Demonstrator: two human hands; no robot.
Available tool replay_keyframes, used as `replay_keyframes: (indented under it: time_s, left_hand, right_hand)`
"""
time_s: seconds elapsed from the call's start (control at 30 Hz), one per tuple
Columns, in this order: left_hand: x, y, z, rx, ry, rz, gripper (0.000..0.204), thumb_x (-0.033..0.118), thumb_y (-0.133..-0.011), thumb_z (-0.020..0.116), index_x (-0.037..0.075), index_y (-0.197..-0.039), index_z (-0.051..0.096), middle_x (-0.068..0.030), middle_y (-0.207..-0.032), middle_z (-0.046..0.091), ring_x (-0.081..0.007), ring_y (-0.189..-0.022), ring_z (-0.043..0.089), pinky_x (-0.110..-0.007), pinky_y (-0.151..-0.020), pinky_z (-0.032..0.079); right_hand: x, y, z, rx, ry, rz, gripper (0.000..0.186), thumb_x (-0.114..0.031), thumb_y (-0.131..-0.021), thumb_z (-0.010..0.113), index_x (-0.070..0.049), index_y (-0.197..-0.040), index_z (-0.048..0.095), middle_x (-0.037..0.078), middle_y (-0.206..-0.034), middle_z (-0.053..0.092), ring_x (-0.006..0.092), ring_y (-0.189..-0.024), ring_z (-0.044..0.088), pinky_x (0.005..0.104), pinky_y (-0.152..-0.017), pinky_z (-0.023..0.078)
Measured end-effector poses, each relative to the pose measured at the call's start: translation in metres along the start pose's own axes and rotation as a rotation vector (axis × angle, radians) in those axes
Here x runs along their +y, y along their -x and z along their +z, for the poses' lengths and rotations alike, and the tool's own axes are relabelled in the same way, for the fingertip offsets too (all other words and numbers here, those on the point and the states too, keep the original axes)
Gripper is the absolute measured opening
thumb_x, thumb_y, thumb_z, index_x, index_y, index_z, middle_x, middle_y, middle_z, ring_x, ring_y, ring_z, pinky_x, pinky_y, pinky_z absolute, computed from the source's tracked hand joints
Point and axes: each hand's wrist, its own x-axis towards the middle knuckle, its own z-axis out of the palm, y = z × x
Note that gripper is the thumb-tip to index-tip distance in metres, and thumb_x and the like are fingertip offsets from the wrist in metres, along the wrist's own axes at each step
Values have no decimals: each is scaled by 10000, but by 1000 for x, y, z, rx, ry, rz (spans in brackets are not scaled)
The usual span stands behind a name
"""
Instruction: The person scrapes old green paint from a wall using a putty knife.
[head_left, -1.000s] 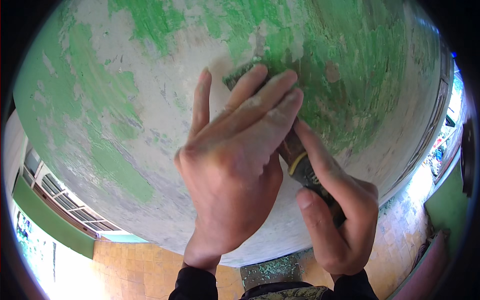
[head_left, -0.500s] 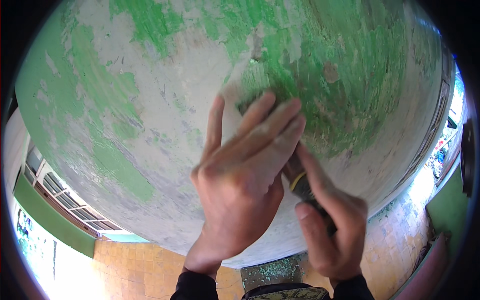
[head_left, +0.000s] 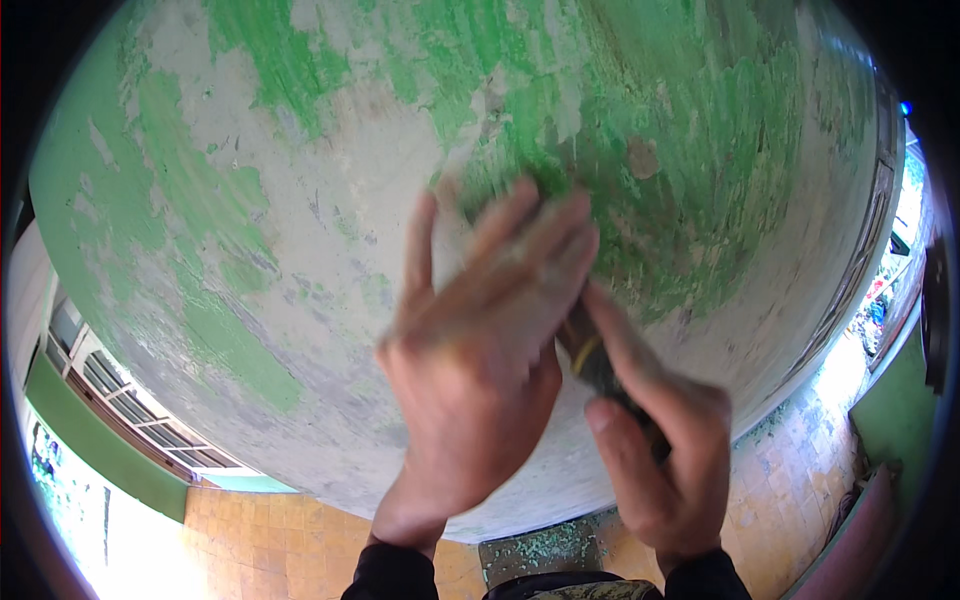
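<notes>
Your left hand (head_left: 480,370) lies flat, fingers spread, pressed over the head of a dark-handled scraper with a yellow band (head_left: 592,362) against the peeling green-and-grey plaster wall (head_left: 250,200). Your right hand (head_left: 665,450) grips its handle, just beside and below the left.

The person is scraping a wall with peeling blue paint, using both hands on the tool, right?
Not quite. The head view shows the paint on the wall is green, not blue. Both the left hand and right hand are on the dark-handled tool.
</notes>
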Motion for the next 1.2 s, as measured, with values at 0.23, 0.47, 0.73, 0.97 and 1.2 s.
replay_keyframes:
  time_s: [0.23,0.47,0.73,0.97,1.2]
  left_hand:
    - [2,-17,-5,46,8,12,379,-68,-843,640,167,-1081,819,-42,-1180,769,-277,-1266,657,-550,-1223,275]
    - [8,2,-8,-54,-22,-39,385,-68,-840,654,189,-1074,820,-32,-1174,771,-279,-1227,681,-546,-1223,267]
    - [6,6,-2,-51,-104,-19,379,-55,-845,650,186,-1083,818,-8,-1177,770,-270,-1224,681,-559,-1224,264]
    - [8,17,-2,-102,-59,-70,371,-52,-861,637,185,-1082,818,-11,-1187,767,-265,-1244,671,-558,-1228,257]
    - [2,8,-1,-5,-47,-10,386,-75,-832,635,165,-1071,822,-32,-1168,775,-281,-1236,676,-562,-1228,250]
  right_hand:
    - [-9,-11,-5,-9,-14,-36,585,-152,-911,559,83,-1445,524,218,-1025,748,166,-685,657,308,-694,512]
    - [-8,3,-9,-80,3,18,573,-157,-929,534,101,-1440,518,281,-1130,727,248,-879,754,346,-823,541]
    - [5,3,-5,-94,-24,-95,612,13,-912,567,67,-1507,435,272,-938,699,379,-744,708,396,-705,551]
    - [2,9,0,-81,31,13,561,-79,-915,530,123,-1438,500,294,-1226,697,286,-967,760,342,-866,546]
    - [3,4,-1,-80,-10,-1,569,-80,-907,543,130,-1434,500,291,-1153,709,253,-882,739,334,-823,540]
